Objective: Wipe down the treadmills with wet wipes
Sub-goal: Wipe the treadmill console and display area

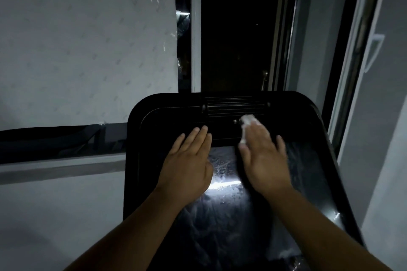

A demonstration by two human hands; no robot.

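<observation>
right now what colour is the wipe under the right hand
White. The head view shows the wipe peeking from under the right hand on the black treadmill.

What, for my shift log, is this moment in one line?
wiping | right hand: presses wipe on console | left hand: flat on console

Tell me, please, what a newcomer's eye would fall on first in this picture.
The two hands stand out first: the left hand lies flat on the glossy black rounded treadmill panel, and the blurred right hand presses a crumpled white wet wipe just below the slatted vent at the panel's top. Between the hands a bright streak of reflected light shines on the smeared surface. A white patterned blind hangs at upper left.
</observation>
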